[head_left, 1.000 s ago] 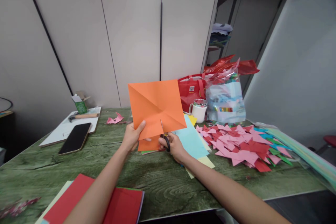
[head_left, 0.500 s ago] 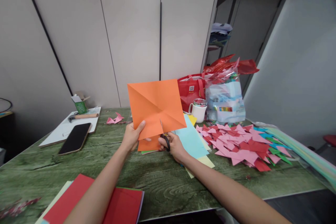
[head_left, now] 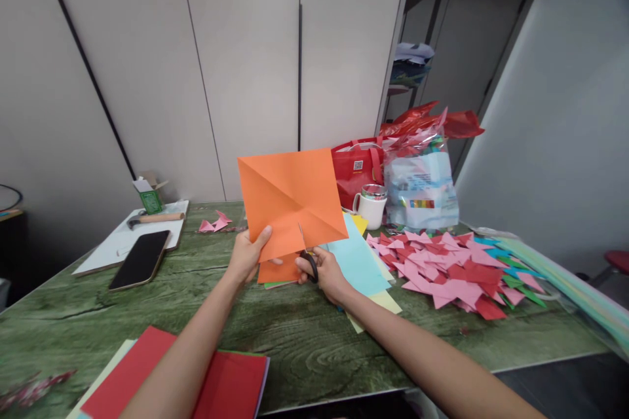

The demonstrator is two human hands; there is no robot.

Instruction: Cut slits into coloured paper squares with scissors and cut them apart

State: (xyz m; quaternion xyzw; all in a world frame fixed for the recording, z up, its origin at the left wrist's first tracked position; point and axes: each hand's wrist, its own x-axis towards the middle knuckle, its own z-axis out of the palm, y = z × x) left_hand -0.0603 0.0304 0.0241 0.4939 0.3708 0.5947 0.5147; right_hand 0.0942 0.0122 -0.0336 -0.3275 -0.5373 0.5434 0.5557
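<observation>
A creased orange sheet of paper (head_left: 295, 190) is held up above the table. My left hand (head_left: 247, 254) pinches its lower left corner, thumb in front and fingers behind. In my right hand (head_left: 328, 273) is a pair of scissors (head_left: 309, 263) with dark handles. The scissor blades meet the sheet's lower edge near its middle, where a short cut runs upward. Beneath the held sheet, another orange sheet (head_left: 279, 272) lies on the table, partly hidden. Light blue paper (head_left: 358, 262) lies right beside my right hand.
Folded pink and red paper pieces (head_left: 447, 268) are heaped at right. Behind them stand a white mug (head_left: 371, 207), a red bag (head_left: 356, 170) and a plastic bag (head_left: 422, 183). A phone (head_left: 141, 260) and a hammer (head_left: 156, 217) lie left. Red paper (head_left: 233, 383) is at the front edge.
The scissor blades appear slightly more closed on the orange sheet. Both hands and the sheet stay in nearly the same place.
</observation>
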